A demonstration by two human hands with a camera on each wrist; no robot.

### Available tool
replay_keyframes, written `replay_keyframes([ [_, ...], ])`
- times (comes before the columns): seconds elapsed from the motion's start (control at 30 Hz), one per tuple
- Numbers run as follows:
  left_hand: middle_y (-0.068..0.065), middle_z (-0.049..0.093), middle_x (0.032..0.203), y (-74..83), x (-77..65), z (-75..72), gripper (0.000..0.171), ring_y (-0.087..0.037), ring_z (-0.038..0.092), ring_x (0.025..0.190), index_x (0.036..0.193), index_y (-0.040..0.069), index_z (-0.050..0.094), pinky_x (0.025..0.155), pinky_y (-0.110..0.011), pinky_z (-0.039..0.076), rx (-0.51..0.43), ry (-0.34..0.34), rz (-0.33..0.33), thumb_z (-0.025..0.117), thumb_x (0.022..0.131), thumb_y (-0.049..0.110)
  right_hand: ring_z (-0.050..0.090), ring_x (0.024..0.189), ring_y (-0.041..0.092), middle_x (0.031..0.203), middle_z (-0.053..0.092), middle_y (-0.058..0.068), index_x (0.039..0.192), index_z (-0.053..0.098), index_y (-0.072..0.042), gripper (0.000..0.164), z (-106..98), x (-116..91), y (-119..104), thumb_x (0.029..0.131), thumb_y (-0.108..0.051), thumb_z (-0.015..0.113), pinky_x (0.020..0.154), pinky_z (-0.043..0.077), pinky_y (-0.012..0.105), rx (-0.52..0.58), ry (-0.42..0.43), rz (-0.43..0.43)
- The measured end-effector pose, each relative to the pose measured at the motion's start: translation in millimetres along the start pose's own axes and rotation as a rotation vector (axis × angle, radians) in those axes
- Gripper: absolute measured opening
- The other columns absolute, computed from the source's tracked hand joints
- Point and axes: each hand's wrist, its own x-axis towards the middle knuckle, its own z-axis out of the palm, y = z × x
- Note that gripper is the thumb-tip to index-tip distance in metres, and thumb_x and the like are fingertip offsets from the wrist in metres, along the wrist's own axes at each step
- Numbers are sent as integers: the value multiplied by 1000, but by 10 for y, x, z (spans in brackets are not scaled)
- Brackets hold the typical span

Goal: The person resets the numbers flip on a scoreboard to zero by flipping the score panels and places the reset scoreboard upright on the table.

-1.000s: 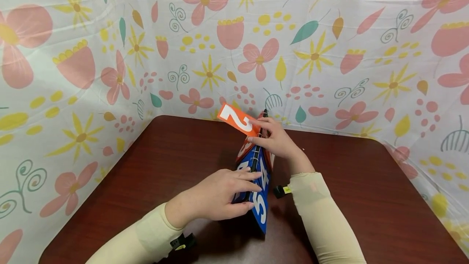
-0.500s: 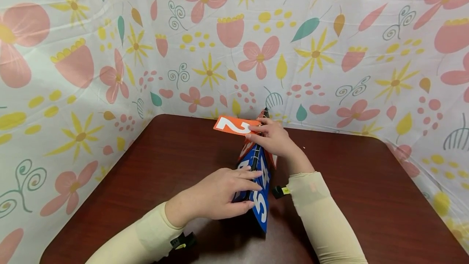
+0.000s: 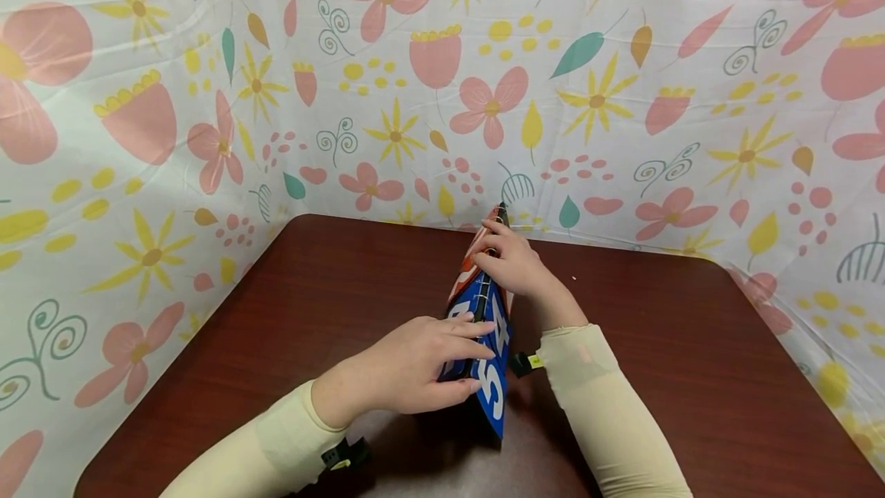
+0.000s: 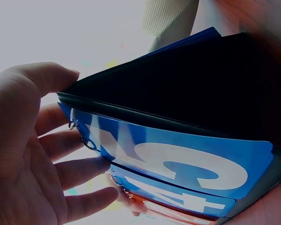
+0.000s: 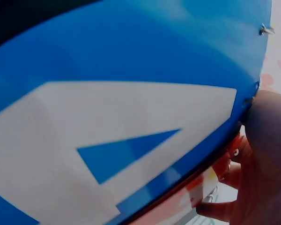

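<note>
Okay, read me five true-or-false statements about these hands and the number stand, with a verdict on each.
1. The left hand and right hand both touch the number stand. True.
2. The right hand is at the stand's blue end. False: it is by the orange-red cards.
3. The blue 5 card is nearer the head camera than the blue 4 card. True.
4. The number stand lies flat. False: it stands like a tent on the table.
5. The curtain behind has flowers on it. True.
</note>
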Motion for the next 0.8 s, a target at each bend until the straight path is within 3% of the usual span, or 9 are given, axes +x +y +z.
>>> replay_keyframes([
  [0.13,2,50,159,9,-3,3,38,-25,47,147,135,24,68,118,-44,43,1,3,2,57,102,40,34,153,39,166,36,10,140,60,-17,47,-99,-36,91,101,-45,60,120,31,67,153,-3,-17],
  [0.27,2,50,158,15,-4,4,38,-25,46,148,135,24,68,118,-43,43,7,3,1,58,102,40,53,136,40,154,45,13,149,45,-20,65,-160,-72,281,96,-51,67,107,48,61,304,33,60],
  [0.5,3,50,158,29,-21,-7,40,-24,47,148,137,25,68,118,-45,43,4,-13,-33,58,102,41,58,102,32,115,60,18,132,52,-3,45,78,-66,773,99,-30,68,85,56,44,498,-22,114],
  [0.67,2,52,157,27,-19,3,39,-25,49,146,136,24,68,117,-44,44,7,-5,-27,58,102,40,59,85,24,94,62,7,108,60,-10,30,155,-94,1010,94,-32,75,73,54,31,507,-71,214],
  [0.8,2,53,156,26,-9,10,39,-24,50,145,135,24,69,117,-42,45,31,10,-18,59,101,41,60,78,23,80,65,3,89,66,-8,25,65,-151,1027,93,-30,76,67,53,31,472,-22,262],
])
